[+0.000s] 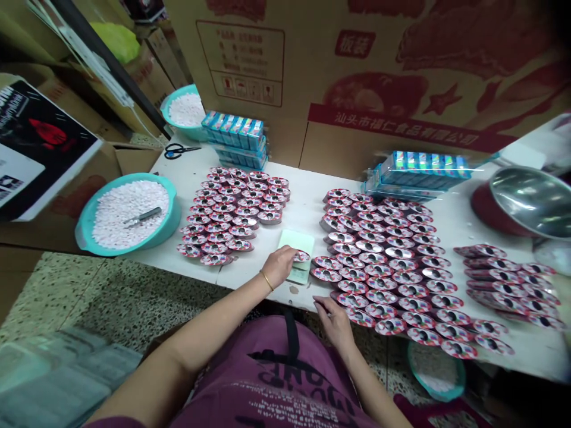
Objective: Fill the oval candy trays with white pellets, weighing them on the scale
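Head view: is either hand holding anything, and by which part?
Left hand pinches a round pack by its left rim; right hand holds nothing, resting on the table edge.

Left hand [279, 266] curled, right hand [335, 321] flat, fingers extended

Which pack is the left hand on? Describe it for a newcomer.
On the white table, a pale green pad lies in the gap between the two biggest spreads of round red foil packs. The single pack on that pad, held by the left hand, is it: the only one lying outside the rows.
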The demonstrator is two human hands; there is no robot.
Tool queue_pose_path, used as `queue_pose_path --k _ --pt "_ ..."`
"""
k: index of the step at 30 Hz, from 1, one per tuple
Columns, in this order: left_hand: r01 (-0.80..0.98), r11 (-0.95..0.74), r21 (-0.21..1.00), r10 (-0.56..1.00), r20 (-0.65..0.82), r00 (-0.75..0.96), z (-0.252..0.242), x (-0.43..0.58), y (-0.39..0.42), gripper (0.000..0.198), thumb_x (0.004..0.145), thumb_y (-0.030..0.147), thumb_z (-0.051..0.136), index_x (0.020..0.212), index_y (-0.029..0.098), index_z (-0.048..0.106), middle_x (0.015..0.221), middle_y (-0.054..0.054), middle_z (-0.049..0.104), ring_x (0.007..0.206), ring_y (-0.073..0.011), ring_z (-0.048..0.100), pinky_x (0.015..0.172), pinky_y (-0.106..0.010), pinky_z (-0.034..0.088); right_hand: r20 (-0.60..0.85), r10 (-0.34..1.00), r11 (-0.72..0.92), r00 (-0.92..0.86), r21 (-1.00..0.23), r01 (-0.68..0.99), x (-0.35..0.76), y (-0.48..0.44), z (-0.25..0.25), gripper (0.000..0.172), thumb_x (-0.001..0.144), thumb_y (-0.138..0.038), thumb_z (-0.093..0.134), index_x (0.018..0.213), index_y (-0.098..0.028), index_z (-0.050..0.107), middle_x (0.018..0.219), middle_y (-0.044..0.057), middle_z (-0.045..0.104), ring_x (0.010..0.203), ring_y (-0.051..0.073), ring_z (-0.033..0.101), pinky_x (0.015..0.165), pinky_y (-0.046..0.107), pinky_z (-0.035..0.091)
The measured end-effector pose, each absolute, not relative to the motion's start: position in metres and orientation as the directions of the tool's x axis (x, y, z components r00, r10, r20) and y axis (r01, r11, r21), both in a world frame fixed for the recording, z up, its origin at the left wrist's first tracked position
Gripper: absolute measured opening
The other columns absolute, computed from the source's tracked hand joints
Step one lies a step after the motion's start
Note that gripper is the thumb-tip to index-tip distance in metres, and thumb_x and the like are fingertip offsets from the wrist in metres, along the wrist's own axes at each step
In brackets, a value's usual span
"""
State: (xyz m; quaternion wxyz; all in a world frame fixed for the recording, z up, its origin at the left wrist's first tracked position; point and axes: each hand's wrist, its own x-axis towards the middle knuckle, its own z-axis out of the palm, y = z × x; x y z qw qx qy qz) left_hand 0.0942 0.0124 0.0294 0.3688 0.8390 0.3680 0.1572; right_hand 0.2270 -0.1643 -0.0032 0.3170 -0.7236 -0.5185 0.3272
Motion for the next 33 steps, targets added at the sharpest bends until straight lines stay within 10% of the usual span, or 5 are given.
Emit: queue_pose_path --k 19,25,33 --pt "0.564 -0.513 0.647 0.692 -0.077 0.718 0.015 0.11 0.029 0.022 0.076 0.015 0.039 0.087 0.017 0.058 0.084 -0.004 0.057 0.08 -0.0127 0.052 0.075 -0.023 0.039 -0.035 0.98 -0.153 0.197 -0.764 0.627 0.26 -0.133 -0.008 0.026 0.08 -0.027 0.038 0.098 -0.019 0.056 0.093 0.006 0.058 0.087 0.017 0.053 0.076 0.03 0.042" --pt "0.58 -0.2 0.79 0.882 -0.113 0.458 0.013 0.076 0.027 0.021 0.075 0.024 0.044 0.09 0.017 0.058 0.086 -0.005 0.059 0.073 -0.0125 0.054 0.071 -0.025 0.041 0.112 0.991 -0.007 0.069 -0.48 0.877 0.244 -0.073 -0.002 0.047 0.073 -0.029 0.052 0.117 -0.017 0.04 0.109 0.011 0.049 0.095 0.023 0.044 0.079 0.037 0.037" --pt "0.518 0.25 0.818 0.947 -0.319 0.046 0.009 -0.044 -0.013 0.033 0.069 0.037 0.049 0.091 0.015 0.057 0.078 -0.004 0.061 0.062 -0.0131 0.056 0.062 -0.025 0.044 -0.008 0.993 0.106 -0.115 -0.32 0.941 0.22 0.017 0.006 0.029 0.077 -0.023 0.046 0.105 -0.017 0.046 0.094 0.008 0.053 0.088 0.02 0.043 0.075 0.029 0.035"
